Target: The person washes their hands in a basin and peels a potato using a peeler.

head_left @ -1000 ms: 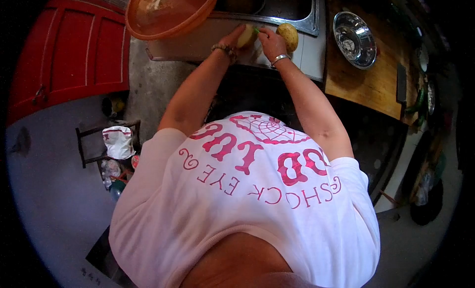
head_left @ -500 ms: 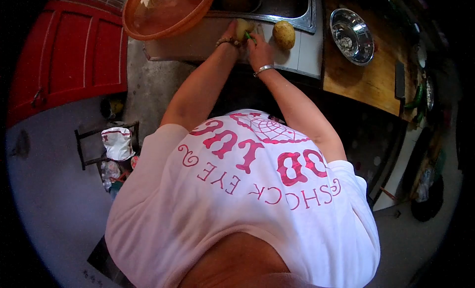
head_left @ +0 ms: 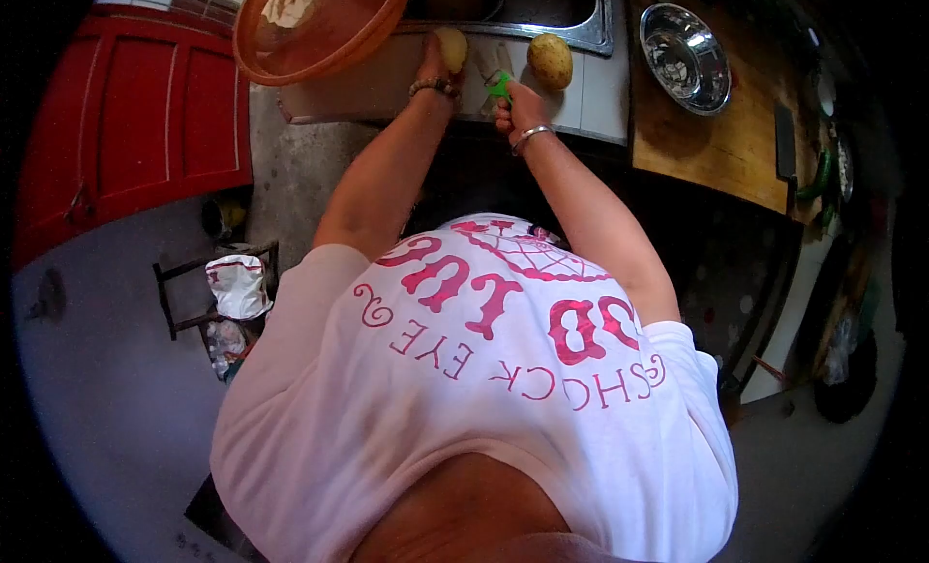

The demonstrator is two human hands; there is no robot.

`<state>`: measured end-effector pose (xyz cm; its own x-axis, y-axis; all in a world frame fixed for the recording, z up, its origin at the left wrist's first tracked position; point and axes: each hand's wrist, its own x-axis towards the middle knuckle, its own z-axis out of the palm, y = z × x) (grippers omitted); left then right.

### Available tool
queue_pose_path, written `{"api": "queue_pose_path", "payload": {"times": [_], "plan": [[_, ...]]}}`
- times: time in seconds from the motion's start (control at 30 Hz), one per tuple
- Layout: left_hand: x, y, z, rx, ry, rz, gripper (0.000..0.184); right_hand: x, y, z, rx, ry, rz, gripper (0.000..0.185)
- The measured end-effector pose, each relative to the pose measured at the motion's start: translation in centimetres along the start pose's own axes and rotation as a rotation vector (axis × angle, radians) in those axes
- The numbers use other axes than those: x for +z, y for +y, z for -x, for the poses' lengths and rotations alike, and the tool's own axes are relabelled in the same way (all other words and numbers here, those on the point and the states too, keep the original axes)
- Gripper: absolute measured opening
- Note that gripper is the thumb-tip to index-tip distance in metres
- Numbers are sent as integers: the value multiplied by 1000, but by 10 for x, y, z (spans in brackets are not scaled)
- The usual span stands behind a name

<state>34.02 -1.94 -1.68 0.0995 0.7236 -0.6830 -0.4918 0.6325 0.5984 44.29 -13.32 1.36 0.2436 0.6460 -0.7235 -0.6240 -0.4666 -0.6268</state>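
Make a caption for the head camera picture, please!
Left hand holding a pale potato, right hand holding a green peeler, and a speckled potato by the sink.

Red door (head_left: 126,118) at ten, orange basin (head_left: 334,67) at eleven, yellow potato (head_left: 452,50) and green-handled tool (head_left: 500,86) at twelve o'clock, tan desk (head_left: 697,161) at two; white shirt (head_left: 464,413), pink lettering and web.

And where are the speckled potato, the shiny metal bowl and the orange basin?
Speckled potato (head_left: 550,62): head view, middle of its skin.
Shiny metal bowl (head_left: 711,76): head view, inner wall.
Orange basin (head_left: 335,65): head view, lower rim.
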Motion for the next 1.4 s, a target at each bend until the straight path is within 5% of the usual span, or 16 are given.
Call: {"api": "queue_pose_path", "payload": {"times": [0.2,0.3,0.37,0.4,0.53,0.63,0.7,0.8,0.9,1.03,1.1,1.2,1.3,1.4], "plan": [[-18,1,17,-27,-96,136,56,-14,-13,-19,157,-204,-178,16],[-33,3,5,-138,-227,4,55,-12,-23,-22,-51,-185,34,21],[-40,1,-9,-144,-287,-63,56,-9,-29,-35,-694,-32,777,29],[-40,3,-6,-150,-351,-134,57,-8,-34,-43,-752,-31,878,34],[-31,11,30,-37,-387,-237,53,-1,-42,-53,-814,-53,997,34],[-36,7,2,-148,-362,-319,57,2,-40,-54,-807,-65,1093,33],[-35,3,-8,-320,-326,-91,51,5,-37,-46,-744,-33,1119,32],[-32,-5,-11,-277,-307,87,44,6,-34,-36,-714,8,1132,31],[-28,-4,-11,-284,-223,71,43,6,-22,-40,-870,62,1041,30],[-25,-2,-24,-222,-153,-7,45,15,5,-26,-772,96,1019,28],[-24,-1,-33,-150,-131,-93,46,18,22,-16,-788,10,1006,30],[-27,1,-33,285,-134,-1097,48,19,17,-27,-671,132,828,31],[-30,4,-20,-149,-208,-71,53,7,-16,-27,-688,191,687,33],[-35,12,-24,-206,-291,-89,51,0,-43,-51,-698,19,825,35]]}}
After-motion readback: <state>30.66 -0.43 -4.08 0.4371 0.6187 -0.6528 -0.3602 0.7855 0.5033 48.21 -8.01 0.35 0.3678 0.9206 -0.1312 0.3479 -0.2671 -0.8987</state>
